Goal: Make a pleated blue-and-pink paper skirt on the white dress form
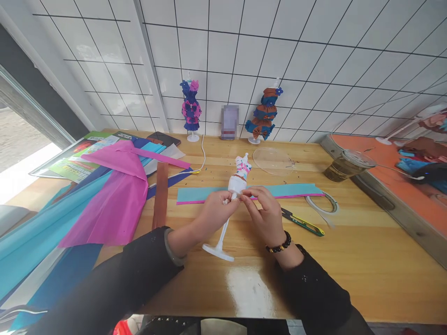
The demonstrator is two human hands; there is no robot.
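A small white dress form (237, 182) tilts over the middle of the table, its round base (218, 252) toward me. Patterned pink, blue and white material (243, 168) wraps its upper part, with a brown edge below; the lower body is white. My left hand (218, 208) is closed around it just under the body, where the thin stem begins. From the other side, the fingers of my right hand (265, 211) are pinched together at the body's lower edge. What lies between those fingertips is too small to make out.
Behind the hands lie blue and pink strips (289, 190), with a tape roll (323, 203) and a box cutter (303, 222) to the right. Coloured sheets (118, 195) pile up at left. Two dressed forms (191, 109) stand by the wall; a drink cup (345, 166) stands right.
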